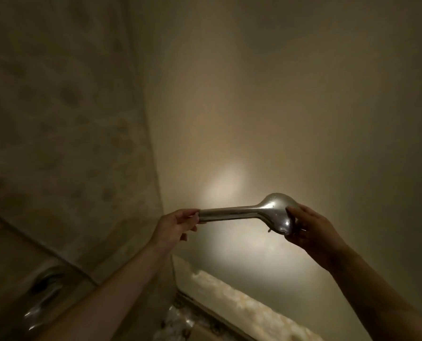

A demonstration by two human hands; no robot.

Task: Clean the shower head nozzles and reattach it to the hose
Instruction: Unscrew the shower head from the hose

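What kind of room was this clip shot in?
Most likely a bathroom or shower stall, dimly lit. Both hands hold a chrome shower head up before plain glossy walls meeting at a corner, and a metal fixture shows blurred at lower left.

dim home bathroom, shower corner, patterned tiled wall (57, 124), plain glossy wall (303, 107), chrome tap fitting (45, 289) low left

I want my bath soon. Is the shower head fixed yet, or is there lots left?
Not yet. The shower head is off the hose: no hose shows at its handle end. It has water drops on it, so it may be rinsed, but the nozzles face away, so I cannot tell if they are clean. The left hand pinches the handle end and the right hand grips the round end. Reattaching it is left.
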